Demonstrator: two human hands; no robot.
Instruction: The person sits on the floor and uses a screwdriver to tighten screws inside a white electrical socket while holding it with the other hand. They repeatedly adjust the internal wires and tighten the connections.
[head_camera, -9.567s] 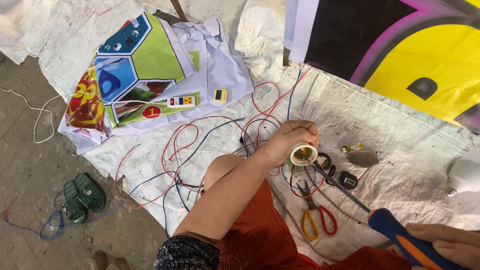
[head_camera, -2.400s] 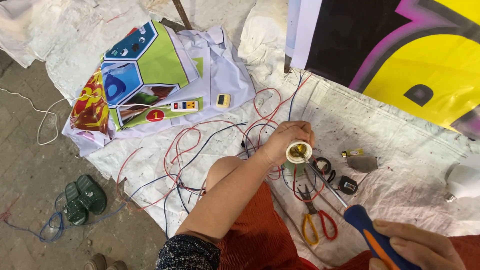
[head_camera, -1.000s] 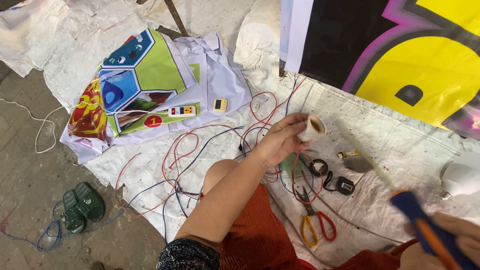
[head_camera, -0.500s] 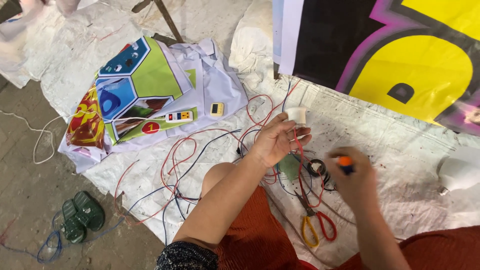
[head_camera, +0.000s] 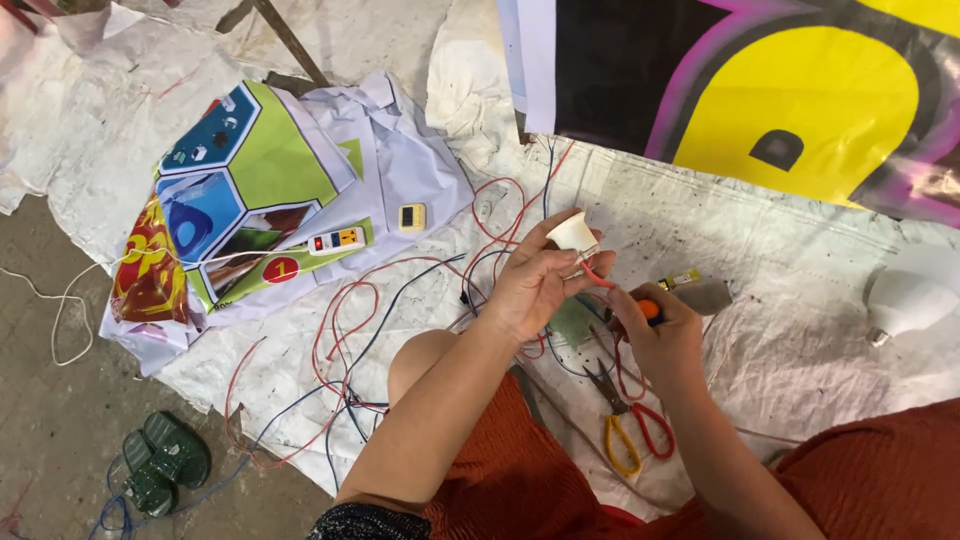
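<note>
Left hand: your left hand is raised above the white sheet, its fingers closed around a white lamp holder.
Lamp holder: it sits at your fingertips, tilted, with a red wire coming out beneath it and bending toward your right hand.
Right hand: your right hand is just right of and below the lamp holder, fingers curled shut on a screwdriver; only its orange handle end shows above your fist, and the tip is hidden.
Sheet: the white sheet is spread on the floor under both hands, speckled with dirt.
Pliers: a pair with a yellow and a red handle lies on the sheet below the lamp holder, close to your right wrist.
Loose wires: red and blue wires sprawl over the sheet to the left of the lamp holder.
Printed bag: a colourful printed bag lies well left of the lamp holder, with a small extension socket strip on it.
Bulb: a white bulb lies far right of the lamp holder.
Sandals: green sandals rest on the bare floor, far below and left of the lamp holder.
</note>
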